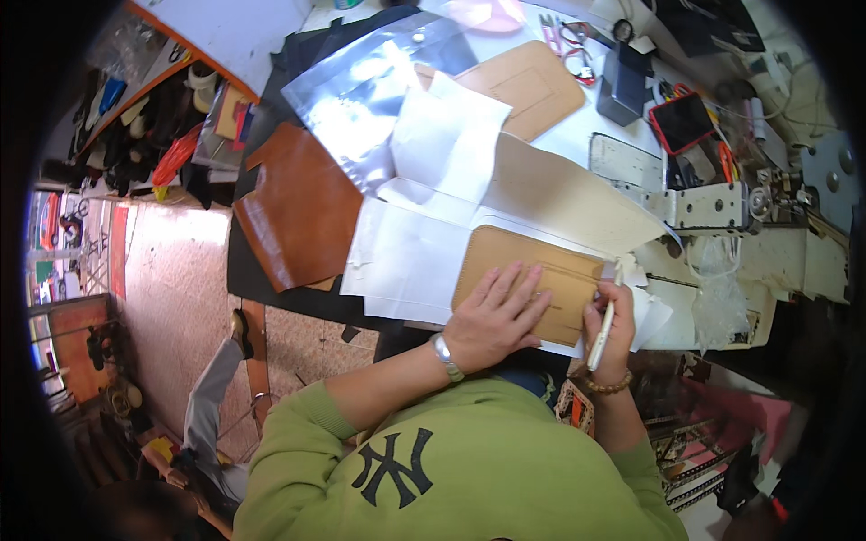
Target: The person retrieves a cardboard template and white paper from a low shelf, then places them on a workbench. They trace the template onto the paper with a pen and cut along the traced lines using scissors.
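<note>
The tan panel [483, 257] lies in front of me on the white paper [410, 252] covering part of my bench [564, 140]. It looks flat and matt, roughly rectangular, with a rounded upper-left corner, a fine line running just inside its edge and narrow lines marked across its right half. My left hand [492, 325] rests flat on it, fingers slightly spread, hiding its lower-left part. At its right edge, my right hand [615, 329] pinches a white pen [599, 344] between the fingers.
</note>
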`<state>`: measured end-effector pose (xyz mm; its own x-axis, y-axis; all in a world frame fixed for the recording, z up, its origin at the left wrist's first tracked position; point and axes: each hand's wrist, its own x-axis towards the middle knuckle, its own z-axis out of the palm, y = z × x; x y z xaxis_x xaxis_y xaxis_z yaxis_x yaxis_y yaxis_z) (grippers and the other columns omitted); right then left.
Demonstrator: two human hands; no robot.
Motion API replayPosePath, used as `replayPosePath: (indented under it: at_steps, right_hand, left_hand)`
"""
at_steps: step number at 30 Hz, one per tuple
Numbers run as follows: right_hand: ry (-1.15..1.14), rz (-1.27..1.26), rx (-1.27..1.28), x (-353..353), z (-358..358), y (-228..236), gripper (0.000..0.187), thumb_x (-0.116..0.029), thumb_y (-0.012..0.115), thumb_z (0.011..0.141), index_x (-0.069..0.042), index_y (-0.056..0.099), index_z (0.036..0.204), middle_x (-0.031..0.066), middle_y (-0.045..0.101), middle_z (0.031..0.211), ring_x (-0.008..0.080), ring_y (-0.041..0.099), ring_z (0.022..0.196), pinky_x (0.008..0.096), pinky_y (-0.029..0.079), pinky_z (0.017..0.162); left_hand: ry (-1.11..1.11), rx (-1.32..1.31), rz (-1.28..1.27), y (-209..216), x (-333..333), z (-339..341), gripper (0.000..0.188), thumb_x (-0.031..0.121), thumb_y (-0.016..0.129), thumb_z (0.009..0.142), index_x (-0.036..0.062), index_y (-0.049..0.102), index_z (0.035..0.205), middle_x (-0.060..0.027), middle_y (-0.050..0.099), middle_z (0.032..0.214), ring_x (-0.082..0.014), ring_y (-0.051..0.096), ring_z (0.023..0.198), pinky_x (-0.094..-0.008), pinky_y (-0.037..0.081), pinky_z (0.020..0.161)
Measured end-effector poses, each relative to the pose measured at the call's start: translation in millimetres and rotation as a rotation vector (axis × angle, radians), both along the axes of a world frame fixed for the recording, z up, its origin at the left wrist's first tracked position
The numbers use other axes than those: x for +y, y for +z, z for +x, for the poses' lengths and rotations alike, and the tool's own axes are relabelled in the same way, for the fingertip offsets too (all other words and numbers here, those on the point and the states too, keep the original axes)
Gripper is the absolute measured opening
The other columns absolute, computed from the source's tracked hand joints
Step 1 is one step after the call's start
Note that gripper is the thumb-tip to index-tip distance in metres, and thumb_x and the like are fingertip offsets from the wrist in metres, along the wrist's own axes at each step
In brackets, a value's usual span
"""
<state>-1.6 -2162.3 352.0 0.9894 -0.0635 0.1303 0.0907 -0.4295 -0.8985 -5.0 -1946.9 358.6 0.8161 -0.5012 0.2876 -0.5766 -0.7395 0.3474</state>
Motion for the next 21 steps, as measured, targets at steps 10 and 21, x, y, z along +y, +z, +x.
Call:
replayPosePath:
  at_steps: [10, 21]
  right_hand:
    - [-0.025, -0.157, -0.031, 7.7, -0.8, 11.4, 0.036, 0.014, 0.059, 0.074, 0.0, 0.056, 0.108, 0.0112, 0.052, 0.102, 0.0185, 0.053, 0.078, 0.0277, 0.047, 0.071]
    - [-0.021, -0.151, -0.059, 8.1, -0.1, 12.2, 0.036, 0.013, 0.059, 0.072, 0.001, 0.056, 0.107, 0.0082, 0.049, 0.092, 0.0157, 0.049, 0.075, 0.0252, 0.044, 0.069]
  left_hand:
    - [0.038, 0.109, 0.021, 6.0, -3.8, 3.3, 0.064, 0.043, 0.067, 0.078, 0.0169, 0.053, 0.134, -0.0139, 0.043, 0.144, -0.0308, 0.042, 0.131, -0.044, 0.032, 0.108]
    - [0.045, 0.085, 0.04, 1.5, -2.8, 3.6, 0.06, 0.042, 0.066, 0.08, 0.0186, 0.053, 0.133, -0.0123, 0.043, 0.144, -0.0333, 0.038, 0.134, -0.0481, 0.028, 0.109]
